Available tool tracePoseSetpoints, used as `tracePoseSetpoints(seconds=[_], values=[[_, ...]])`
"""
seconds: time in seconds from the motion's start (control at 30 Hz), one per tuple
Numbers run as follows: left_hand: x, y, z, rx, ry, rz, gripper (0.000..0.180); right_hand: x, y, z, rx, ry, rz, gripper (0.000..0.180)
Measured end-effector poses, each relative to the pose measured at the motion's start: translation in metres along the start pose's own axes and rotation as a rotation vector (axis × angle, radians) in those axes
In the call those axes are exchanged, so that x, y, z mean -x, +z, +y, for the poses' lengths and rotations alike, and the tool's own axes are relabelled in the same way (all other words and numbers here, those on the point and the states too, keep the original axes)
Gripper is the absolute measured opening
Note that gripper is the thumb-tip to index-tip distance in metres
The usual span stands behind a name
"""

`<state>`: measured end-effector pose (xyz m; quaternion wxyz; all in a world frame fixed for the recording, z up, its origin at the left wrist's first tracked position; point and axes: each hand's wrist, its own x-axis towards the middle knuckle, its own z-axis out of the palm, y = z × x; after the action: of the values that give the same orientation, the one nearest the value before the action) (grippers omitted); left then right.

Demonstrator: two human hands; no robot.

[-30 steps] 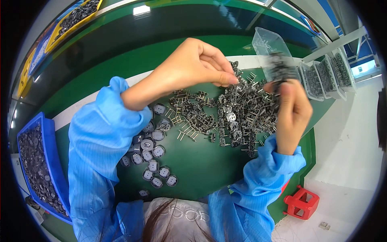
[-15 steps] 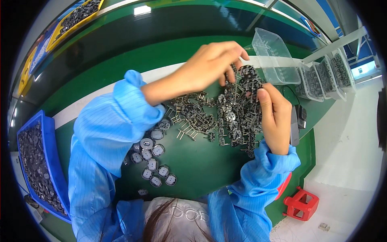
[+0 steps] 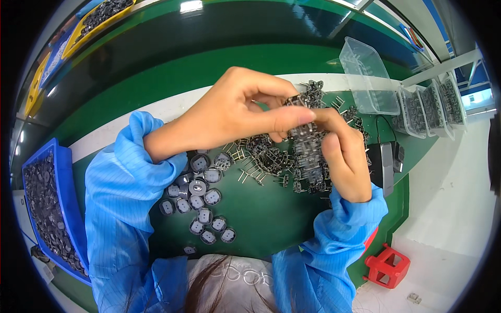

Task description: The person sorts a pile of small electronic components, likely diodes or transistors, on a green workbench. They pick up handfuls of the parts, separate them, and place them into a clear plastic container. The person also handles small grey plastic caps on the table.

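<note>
Bare left hand (image 3: 229, 117), bare right hand (image 3: 342, 156); loose bright blue sleeves (image 3: 117, 198), gathered cuffs; dark hair strands.

We look down on a glossy green tabletop (image 3: 156, 73) with a white strip (image 3: 172, 107) across it, ceiling light (image 3: 190, 6) glaring off its far edge; pale floor (image 3: 454, 208) lies right, where a red stool (image 3: 387, 267) stands

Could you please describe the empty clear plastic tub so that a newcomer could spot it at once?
Start at the green mat; its far right corner meets a row of clear tubs. The empty clear tub is the leftmost; unlike the filled tubs, it holds no dark parts.
</note>
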<state>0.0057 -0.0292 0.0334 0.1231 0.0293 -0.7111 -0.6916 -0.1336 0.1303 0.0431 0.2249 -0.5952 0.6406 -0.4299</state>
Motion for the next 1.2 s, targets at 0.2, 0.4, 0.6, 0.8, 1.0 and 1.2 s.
tracePoseSetpoints(seconds=[0.2,0.4,0.6,0.8,1.0,1.2], values=[[0.002,-0.003,-0.009,0.165,0.026,0.041,0.024,0.001,0.023,0.0,0.505,-0.162,0.286,0.04],[0.003,-0.008,-0.008,-0.048,0.054,0.029,0.025,0.0,0.016,-0.003,0.478,-0.056,0.199,0.031],[0.01,0.007,-0.006,-0.194,0.06,0.062,0.028,0.0,0.022,0.004,0.602,-0.117,0.282,0.03],[0.015,0.013,-0.001,-0.293,0.127,0.104,0.021,-0.004,0.026,0.005,0.881,-0.264,0.33,0.03],[0.009,0.012,-0.013,-0.529,0.34,0.188,0.026,-0.001,0.033,-0.002,0.74,-0.19,0.253,0.05],[0.011,0.013,-0.016,-0.128,0.029,0.133,0.039,0.002,0.032,0.009,-0.05,-0.079,0.192,0.061]])
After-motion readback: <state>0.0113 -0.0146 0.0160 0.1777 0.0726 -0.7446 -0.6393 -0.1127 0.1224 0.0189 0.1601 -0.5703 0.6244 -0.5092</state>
